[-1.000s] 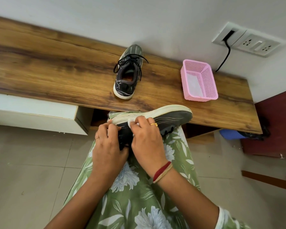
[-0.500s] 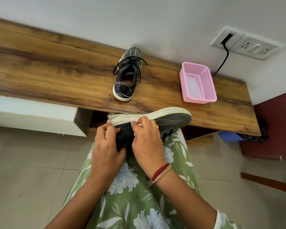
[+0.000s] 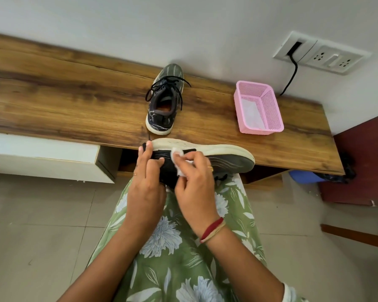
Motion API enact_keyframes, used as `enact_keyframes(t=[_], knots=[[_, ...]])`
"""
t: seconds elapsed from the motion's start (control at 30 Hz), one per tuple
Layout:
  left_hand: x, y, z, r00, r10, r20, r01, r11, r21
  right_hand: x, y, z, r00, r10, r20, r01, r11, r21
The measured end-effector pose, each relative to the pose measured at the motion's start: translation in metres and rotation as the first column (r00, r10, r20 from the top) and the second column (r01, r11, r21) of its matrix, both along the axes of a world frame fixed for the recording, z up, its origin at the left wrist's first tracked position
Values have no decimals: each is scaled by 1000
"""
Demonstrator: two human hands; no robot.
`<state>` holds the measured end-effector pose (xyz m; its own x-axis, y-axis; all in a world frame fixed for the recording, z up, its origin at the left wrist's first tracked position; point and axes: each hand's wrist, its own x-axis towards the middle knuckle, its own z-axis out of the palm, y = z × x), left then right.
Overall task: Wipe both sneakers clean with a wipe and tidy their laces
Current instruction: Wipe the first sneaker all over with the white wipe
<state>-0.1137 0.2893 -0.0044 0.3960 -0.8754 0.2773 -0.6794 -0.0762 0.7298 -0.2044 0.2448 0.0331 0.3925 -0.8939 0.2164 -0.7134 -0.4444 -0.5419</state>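
left hand [image 3: 147, 188] grips heel of lap sneaker [image 3: 231, 162], steadying it sole-outward | right hand [image 3: 195, 186] pinches wipe [image 3: 176, 154] onto upper near sole | second sneaker [image 3: 163, 105] on desk [image 3: 74, 105] at 12 o'clock, laces loose, awaiting turn

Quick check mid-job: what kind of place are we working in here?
Most likely a room in a home. A long wooden counter runs along a plain wall with a socket panel, the floor is tiled, and a pink plastic basket sits on the counter.
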Motion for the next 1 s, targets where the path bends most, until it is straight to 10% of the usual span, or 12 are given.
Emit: enact_keyframes(t=[0.1,0.3,0.5,0.63,0.83,1.0], knots=[[2,0,-1,1000,13,-11,-13,1000,-15,-8,-7,6,987,146,-70,-150,987,-59],[2,-2,-1,1000,9,19,-7,994,-106,-23,-22,-3,992,-117,-43,114,992,-50],[7,-3,-2,999,-14,-41,8,989,-149,-10,-10,8,983,136,119,-144,988,59],[11,-8,4,998,3,-69,-17,980,-196,-23,-20,0,985,-124,124,125,992,-2],[19,-9,4,996,11,-93,-27,985,-171,-25,-1,-1,980,168,103,-164,985,-49],[16,-11,5,996,-33,-84,10,966,-260,-39,-15,-9,982,-130,136,137,990,-41]])
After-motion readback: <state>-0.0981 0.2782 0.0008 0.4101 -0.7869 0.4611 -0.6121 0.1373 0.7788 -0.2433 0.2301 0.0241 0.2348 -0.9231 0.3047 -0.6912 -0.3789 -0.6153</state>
